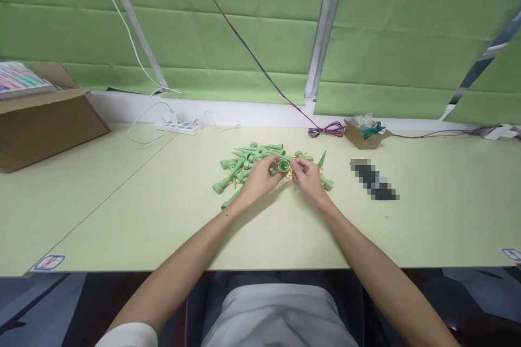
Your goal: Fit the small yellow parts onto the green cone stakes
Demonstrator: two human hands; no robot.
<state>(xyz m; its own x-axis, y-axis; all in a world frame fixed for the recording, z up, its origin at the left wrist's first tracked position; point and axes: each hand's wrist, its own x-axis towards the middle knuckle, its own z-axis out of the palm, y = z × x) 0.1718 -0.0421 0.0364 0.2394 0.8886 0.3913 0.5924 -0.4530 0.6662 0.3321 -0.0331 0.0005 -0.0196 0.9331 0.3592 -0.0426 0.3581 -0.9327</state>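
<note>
My left hand [262, 176] is closed around a green plastic watering spike [284, 166], its round open end turned up toward me. Close against the right side of that opening, my right hand [306, 174] has thumb and fingers pinched together. Whatever sits in that pinch is too small to make out. Behind and beside both hands lies a loose pile of similar green spikes [222, 186], some with round caps and some with pointed ends showing. Small yellow pieces [288, 174] are scattered among them, partly hidden by my hands.
A cardboard box [49, 124] with pastel items stands at the left. Toward the back are a power strip [179, 126], a bundled red-and-blue cable [328, 129] and a small carton [363, 136] holding plastic wrap. A blurred-out dark object [374, 180] lies on the right.
</note>
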